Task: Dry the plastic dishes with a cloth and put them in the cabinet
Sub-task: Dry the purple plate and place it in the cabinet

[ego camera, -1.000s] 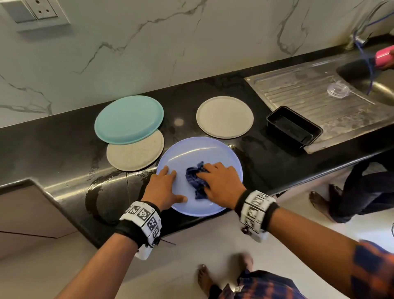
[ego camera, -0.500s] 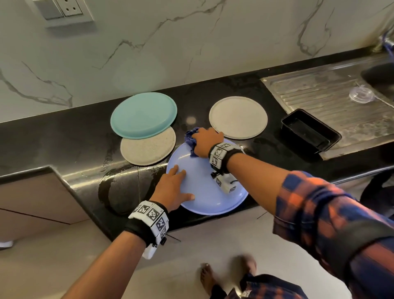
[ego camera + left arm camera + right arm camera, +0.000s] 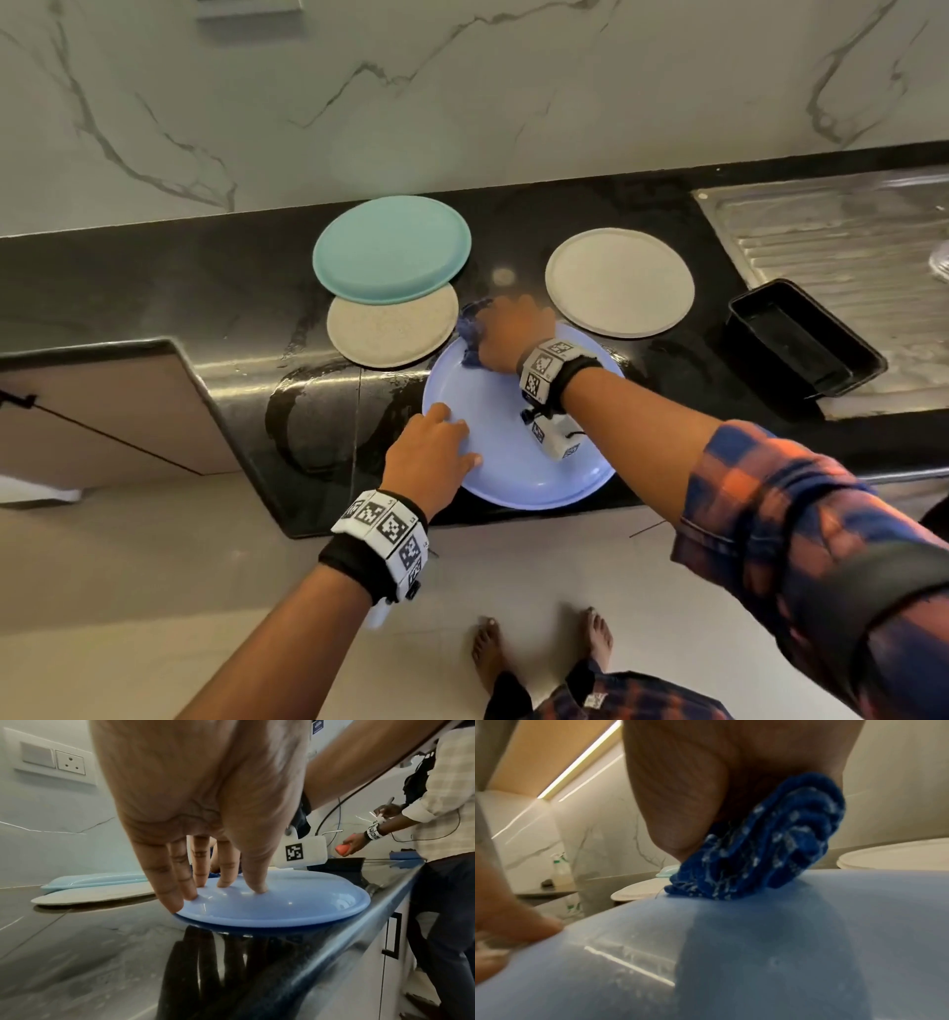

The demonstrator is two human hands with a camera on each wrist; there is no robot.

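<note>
Blue plate [image 3: 513, 442] lies upside down at the front edge of the black counter [image 3: 154, 288], its near rim poking out past the edge. Left hand [image 3: 429, 452] sits on the plate's near-left side, fingers [image 3: 177, 882] straight and spread, tips pressing on the plastic, nothing held. Right hand [image 3: 513, 334] is out at the plate's far rim, bunching the dark blue cloth [image 3: 757, 845] under the palm; the wrist view shows the wad squeezed between hand and plate, but the fingers themselves are hidden behind the cloth and the back of the hand. In the head view only a blurred corner of cloth peeks out left of the knuckles. Behind, a teal plate [image 3: 393, 249] overlaps a beige one [image 3: 393, 334], partly covering it; a second beige plate [image 3: 619, 282] lies alone to the right. Black tray [image 3: 801, 334] sits half on the steel drainboard [image 3: 847, 241], which is cut off by the frame. A second person [image 3: 437, 821] stands at the far right, partly cropped, holding something orange too blurred to name
</note>
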